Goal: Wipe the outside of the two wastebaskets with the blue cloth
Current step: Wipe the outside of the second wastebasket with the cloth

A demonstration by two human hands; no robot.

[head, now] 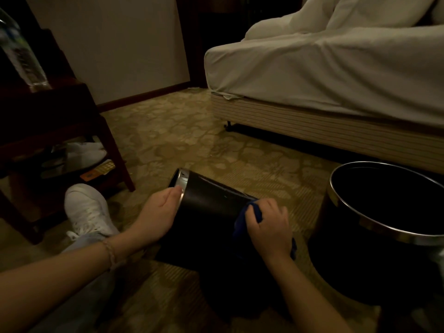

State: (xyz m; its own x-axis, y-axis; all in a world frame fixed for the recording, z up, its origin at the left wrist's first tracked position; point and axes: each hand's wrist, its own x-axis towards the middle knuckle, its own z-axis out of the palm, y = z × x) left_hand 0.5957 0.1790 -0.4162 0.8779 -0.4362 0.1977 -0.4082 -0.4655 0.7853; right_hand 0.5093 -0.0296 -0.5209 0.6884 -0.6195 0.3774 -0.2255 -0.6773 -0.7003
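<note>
Tipped wastebasket (209, 207) left of upright wastebasket (374, 236)

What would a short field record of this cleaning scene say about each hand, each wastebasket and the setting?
left hand: grips the metal rim of the tipped wastebasket
right hand: presses the blue cloth on that wastebasket's side
upright wastebasket: stands to the right, untouched
setting: patterned carpet, bed behind
</note>
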